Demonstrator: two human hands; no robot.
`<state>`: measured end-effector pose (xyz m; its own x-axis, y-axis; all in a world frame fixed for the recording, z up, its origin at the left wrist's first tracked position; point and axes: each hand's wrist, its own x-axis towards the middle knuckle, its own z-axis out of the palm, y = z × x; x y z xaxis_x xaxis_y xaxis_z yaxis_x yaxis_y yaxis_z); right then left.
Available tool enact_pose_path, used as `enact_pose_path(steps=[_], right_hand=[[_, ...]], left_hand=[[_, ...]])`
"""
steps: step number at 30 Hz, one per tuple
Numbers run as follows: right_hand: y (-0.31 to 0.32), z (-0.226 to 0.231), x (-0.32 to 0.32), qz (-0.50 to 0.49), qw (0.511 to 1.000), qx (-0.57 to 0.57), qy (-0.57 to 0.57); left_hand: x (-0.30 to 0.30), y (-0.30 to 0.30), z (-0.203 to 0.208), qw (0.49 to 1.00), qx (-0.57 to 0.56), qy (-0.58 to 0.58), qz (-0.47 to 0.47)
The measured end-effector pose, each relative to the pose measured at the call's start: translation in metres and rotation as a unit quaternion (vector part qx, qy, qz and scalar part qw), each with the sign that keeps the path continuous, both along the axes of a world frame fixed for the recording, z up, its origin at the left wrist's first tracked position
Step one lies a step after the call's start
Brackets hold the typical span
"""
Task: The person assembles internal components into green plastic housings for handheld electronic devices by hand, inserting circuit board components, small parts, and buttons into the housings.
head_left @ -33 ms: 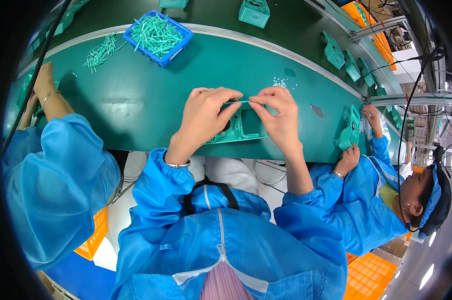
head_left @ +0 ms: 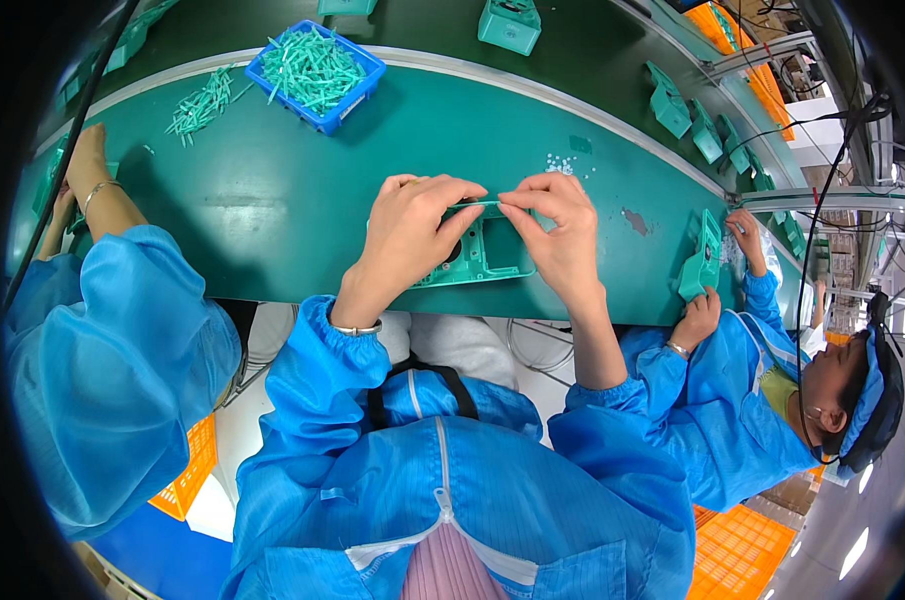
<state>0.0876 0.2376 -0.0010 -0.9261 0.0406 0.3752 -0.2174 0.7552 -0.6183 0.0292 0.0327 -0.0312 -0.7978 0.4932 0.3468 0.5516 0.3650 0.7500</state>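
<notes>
Between my two hands a slim green plastic strip (head_left: pixel 489 204) is pinched at both ends, held level just above a green plastic housing (head_left: pixel 483 273). My left hand (head_left: pixel 410 228) is closed, its thumb and index finger on the strip's left end, and it covers the left part of the housing. At the other end, my right hand (head_left: pixel 557 232) pinches the strip between thumb and fingers. The housing lies near the table's front edge, with its frame-like right side and a dark round part showing. Whether the strip touches the housing cannot be told.
A blue basket (head_left: pixel 367 85) full of slim green pieces stands at the back, beside a loose pile (head_left: pixel 205 105). Small whitish bits (head_left: pixel 561 164) lie behind my right hand. Co-workers sit on both sides; the right one holds a green housing (head_left: pixel 701 262). More housings (head_left: pixel 509 28) stand beyond the rail.
</notes>
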Motion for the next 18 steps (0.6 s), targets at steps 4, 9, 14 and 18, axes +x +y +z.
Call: enact_pose_path(steps=[4, 9, 14, 18], right_hand=[[0.0001, 0.0, -0.0009, 0.003, 1.0, 0.01, 0.012], [-0.0014, 0.0008, -0.0015, -0.002, 1.0, 0.015, 0.015], [-0.004, 0.0037, -0.0025, -0.001, 1.0, 0.012, 0.013], [-0.0036, 0.003, -0.0042, 0.004, 1.0, 0.012, 0.022]], left_hand=[[0.0012, 0.0022, -0.0006, 1.0, -0.009, 0.017, 0.007], [0.0013, 0.0038, -0.0028, 0.998, 0.012, 0.051, 0.016], [0.0009, 0.0037, -0.0036, 0.998, 0.015, 0.051, 0.015], [0.0005, 0.0039, -0.0063, 0.999, 0.018, 0.046, 0.019]])
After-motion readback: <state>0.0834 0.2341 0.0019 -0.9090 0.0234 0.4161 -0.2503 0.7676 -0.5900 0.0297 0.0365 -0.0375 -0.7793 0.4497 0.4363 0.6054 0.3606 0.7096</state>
